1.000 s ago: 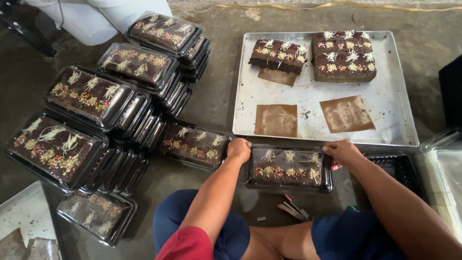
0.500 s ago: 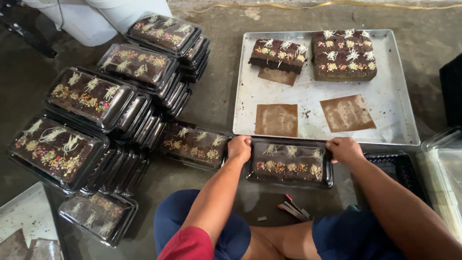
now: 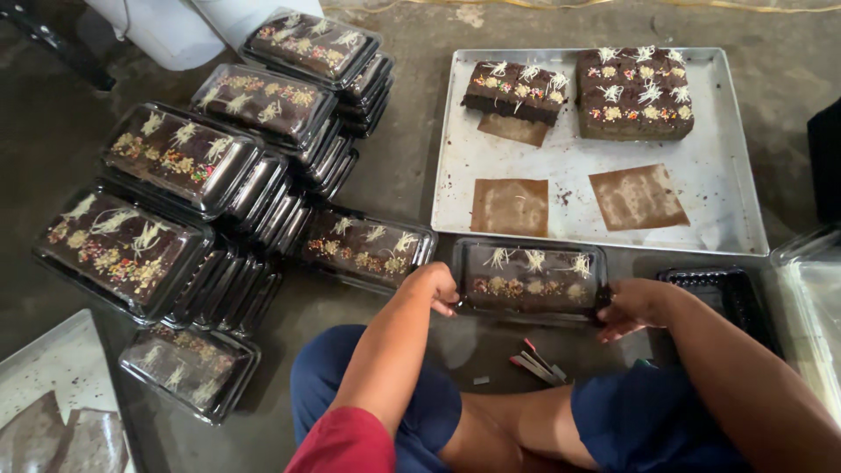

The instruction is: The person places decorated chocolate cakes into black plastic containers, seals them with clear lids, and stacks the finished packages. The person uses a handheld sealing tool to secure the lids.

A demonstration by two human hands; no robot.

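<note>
The lidded clear plastic box of chocolate cake (image 3: 529, 278) is lying on the floor just in front of the knees, its long axis running left to right. The left hand (image 3: 435, 287) and right hand (image 3: 632, 305) are each gripping one short end, equally near; the lid is seemingly being pressed, though glare is blurring its edges. The metal baking tray (image 3: 569, 166) is lying just beyond

Between the fingers (image 3: 442, 293), the clear-lidded black box (image 3: 530, 280) shows dark brown cake flecked white and multicoloured. Just beyond the fingertips, the silver tray (image 3: 569, 158) carries brown paper squares (image 3: 510, 207).
</note>
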